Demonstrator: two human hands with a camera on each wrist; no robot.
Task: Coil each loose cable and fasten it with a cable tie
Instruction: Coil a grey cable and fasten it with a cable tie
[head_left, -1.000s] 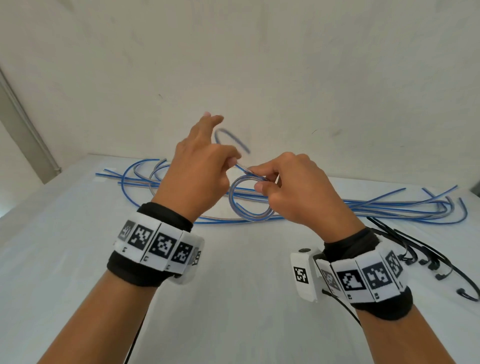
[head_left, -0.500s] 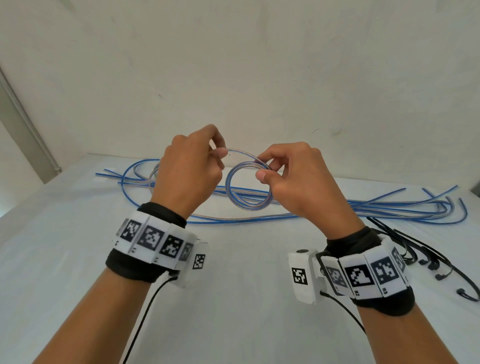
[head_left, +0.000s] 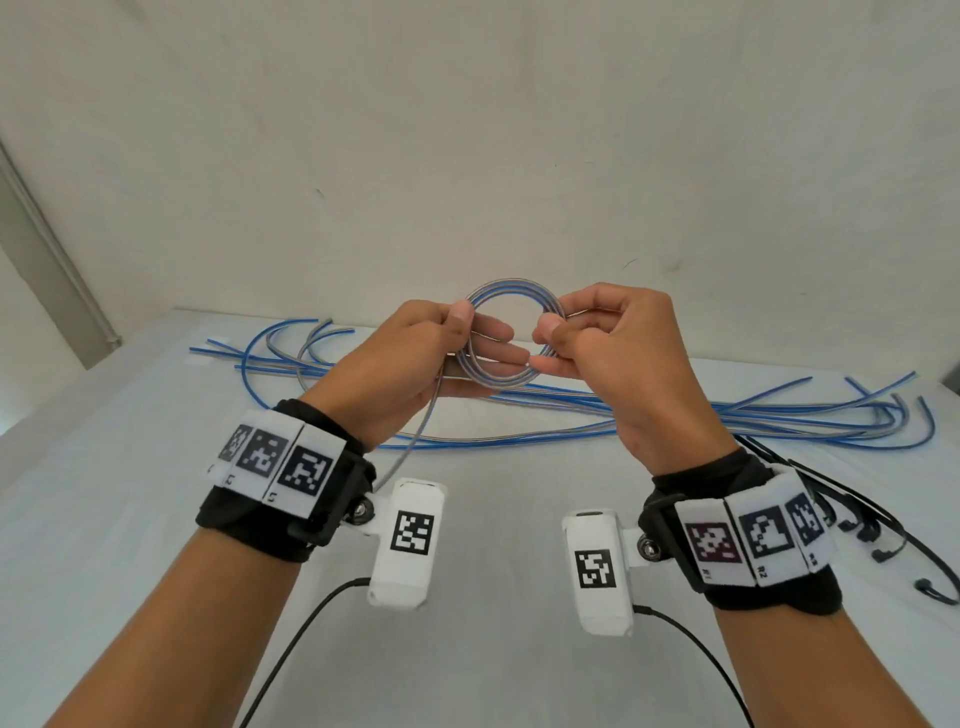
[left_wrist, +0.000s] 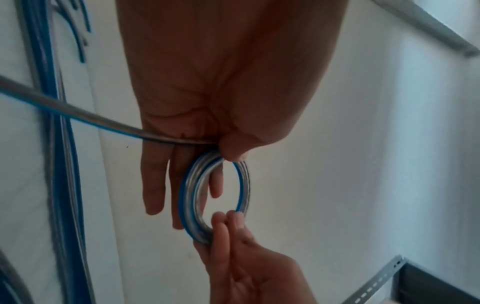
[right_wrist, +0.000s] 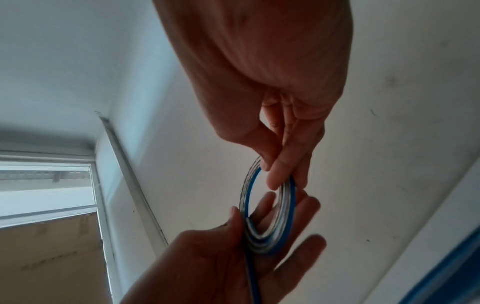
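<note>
A small round coil (head_left: 511, 299) of blue-and-silver cable is held up between both hands above the table. My left hand (head_left: 441, 348) pinches the coil's left side under the thumb, the other fingers lying straight behind it. My right hand (head_left: 597, 338) pinches the coil's right side between thumb and fingertips. The left wrist view shows the coil (left_wrist: 192, 193) with its loose tail (left_wrist: 78, 115) running off to the left. In the right wrist view the coil (right_wrist: 285, 209) sits between the two hands. The tail (head_left: 415, 441) hangs down past my left wrist.
Several loose blue-and-silver cables (head_left: 675, 421) lie spread across the back of the white table (head_left: 130, 493). Black cable ties (head_left: 878, 530) lie at the right edge. A plain wall (head_left: 467, 156) rises behind the table.
The coil has gained turns and risen higher. My left hand, which was bringing a loop of cable over, now pinches the coil's left side with its fingers laid straight behind it.
</note>
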